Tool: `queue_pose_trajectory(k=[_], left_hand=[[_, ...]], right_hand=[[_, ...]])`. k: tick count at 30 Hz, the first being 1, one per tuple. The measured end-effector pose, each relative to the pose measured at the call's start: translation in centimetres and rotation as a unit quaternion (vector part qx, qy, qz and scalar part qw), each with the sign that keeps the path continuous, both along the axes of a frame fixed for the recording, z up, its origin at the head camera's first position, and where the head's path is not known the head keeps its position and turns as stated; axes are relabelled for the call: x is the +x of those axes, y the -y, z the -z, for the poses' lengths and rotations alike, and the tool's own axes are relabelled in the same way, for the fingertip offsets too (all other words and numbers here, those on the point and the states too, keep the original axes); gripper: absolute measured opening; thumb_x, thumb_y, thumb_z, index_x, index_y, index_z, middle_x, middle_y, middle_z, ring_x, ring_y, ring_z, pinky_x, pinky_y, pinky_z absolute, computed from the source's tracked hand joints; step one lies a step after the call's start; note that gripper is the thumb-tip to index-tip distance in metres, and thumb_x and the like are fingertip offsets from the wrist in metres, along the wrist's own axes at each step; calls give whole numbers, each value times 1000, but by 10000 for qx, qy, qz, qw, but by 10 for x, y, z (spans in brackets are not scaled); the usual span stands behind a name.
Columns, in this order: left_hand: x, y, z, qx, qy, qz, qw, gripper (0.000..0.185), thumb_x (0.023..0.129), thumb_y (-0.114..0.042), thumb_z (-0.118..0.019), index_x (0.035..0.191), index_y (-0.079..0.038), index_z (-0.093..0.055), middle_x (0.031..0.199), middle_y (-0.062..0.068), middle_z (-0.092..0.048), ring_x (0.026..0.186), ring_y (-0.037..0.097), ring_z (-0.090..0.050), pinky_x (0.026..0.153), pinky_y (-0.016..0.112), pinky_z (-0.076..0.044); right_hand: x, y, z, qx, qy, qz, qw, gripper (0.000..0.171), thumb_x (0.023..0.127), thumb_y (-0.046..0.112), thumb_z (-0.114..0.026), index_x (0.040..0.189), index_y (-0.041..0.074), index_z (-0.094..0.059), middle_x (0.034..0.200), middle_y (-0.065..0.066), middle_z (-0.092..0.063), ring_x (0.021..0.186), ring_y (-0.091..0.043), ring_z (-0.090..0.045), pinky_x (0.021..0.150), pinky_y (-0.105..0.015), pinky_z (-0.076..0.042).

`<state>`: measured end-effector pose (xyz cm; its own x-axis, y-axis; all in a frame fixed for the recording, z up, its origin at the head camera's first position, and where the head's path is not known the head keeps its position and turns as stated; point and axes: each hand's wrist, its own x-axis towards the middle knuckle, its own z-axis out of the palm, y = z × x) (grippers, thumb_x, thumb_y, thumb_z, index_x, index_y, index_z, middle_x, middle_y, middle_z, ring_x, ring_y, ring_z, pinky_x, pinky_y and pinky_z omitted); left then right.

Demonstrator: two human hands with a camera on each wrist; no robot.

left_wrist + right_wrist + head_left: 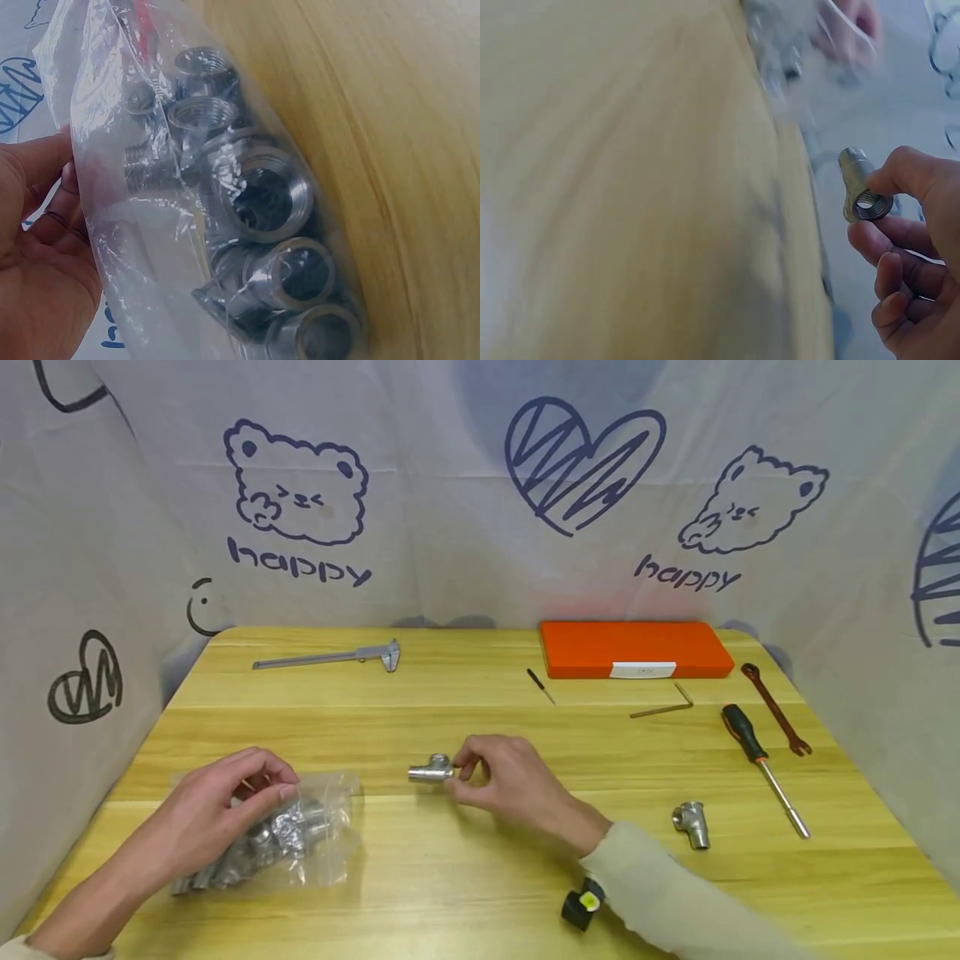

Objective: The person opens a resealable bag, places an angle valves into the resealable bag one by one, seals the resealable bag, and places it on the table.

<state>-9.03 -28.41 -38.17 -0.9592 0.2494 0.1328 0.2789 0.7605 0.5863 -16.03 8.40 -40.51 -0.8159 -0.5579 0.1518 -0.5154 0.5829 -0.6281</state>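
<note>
Head view: the right hand (501, 785) pinched a metal tee fitting (431, 769) at frame centre, while the left hand (217, 802), fingers curled, gripped a clear bag of fittings (300, 835) at lower left on the wooden table (465, 877). Left wrist view: threaded fittings crowded the bag (247, 217), palm at left. Right wrist view: thumb and fingers (900, 236) held the fitting (862, 196) at right.

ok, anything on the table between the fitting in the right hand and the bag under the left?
Nothing visible. The right hand pinches the metal fitting by one end, and only bare table lies between it and the plastic bag that the left hand holds. The tools lie farther back and right.
</note>
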Motion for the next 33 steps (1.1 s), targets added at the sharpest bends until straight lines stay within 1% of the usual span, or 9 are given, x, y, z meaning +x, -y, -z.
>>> queue_pose_trajectory(k=[3,7,11,14,18,21,26,30,33], left_hand=[[0,0,1,-11,-16,-5,10000,8,105,-18,-76,108,-25,-74,97,-14,-73,85,-2,-67,74,24,-61],[0,-1,1,3,-77,21,10000,8,104,-17,-76,108,-24,-74,97,-14,-74,85,-2,-67,73,24,-61],[-1,-1,2,11,-146,48,9999,8,104,-16,-77,107,-23,-74,97,-14,-73,84,-2,-67,71,24,-60],[-1,0,3,-17,-189,41,9998,10,103,-15,-78,107,-24,-74,95,-14,-73,83,-2,-66,70,24,-60],[-1,0,4,-70,-244,22,9997,11,102,-16,-79,106,-25,-74,95,-15,-72,84,-3,-66,71,23,-60],[-2,0,4,-83,-256,32,9996,12,102,-16,-79,107,-25,-74,96,-15,-72,84,-3,-66,71,24,-59],[-2,1,4,-105,-225,32,9997,11,103,-16,-78,107,-26,-73,96,-15,-72,84,-4,-66,71,24,-59],[-2,1,4,-86,-236,45,9997,11,103,-16,-78,107,-25,-73,96,-15,-72,84,-4,-66,72,24,-60],[-1,1,4,-79,-240,40,9997,11,102,-16,-78,107,-25,-73,95,-15,-72,84,-4,-65,71,23,-59]], right_hand=[[6,34,7,-110,261,-350,9990,17,96,26,-82,107,13,-78,93,8,-77,74,-4,-57,66,-18,-46],[12,71,16,-139,327,-704,9969,17,98,29,-81,106,15,-78,91,12,-77,73,4,-58,69,-14,-47],[15,98,27,-139,275,-757,9967,16,98,29,-80,106,15,-78,90,14,-78,73,9,-58,73,-10,-48],[18,115,31,-197,342,-746,9964,14,100,24,-79,108,13,-79,89,11,-78,72,10,-56,72,-8,-47],[22,125,33,-273,571,-978,9932,21,104,22,-78,122,10,-80,80,10,-69,66,7,-49,64,-10,-43],[21,117,32,-461,763,-1045,9905,27,105,24,-77,129,13,-80,84,10,-70,63,5,-47,60,-12,-42],[15,77,27,-1031,1002,-715,9870,25,103,27,-80,123,13,-81,105,7,-81,65,2,-51,60,-16,-44],[7,27,18,-1181,918,-270,9884,24,102,25,-80,120,9,-80,104,3,-80,71,-4,-55,63,-19,-46],[2,-14,8,-1036,783,116,9915,25,102,26,-81,120,9,-80,100,5,-78,74,-9,-57,63,-21,-47]])
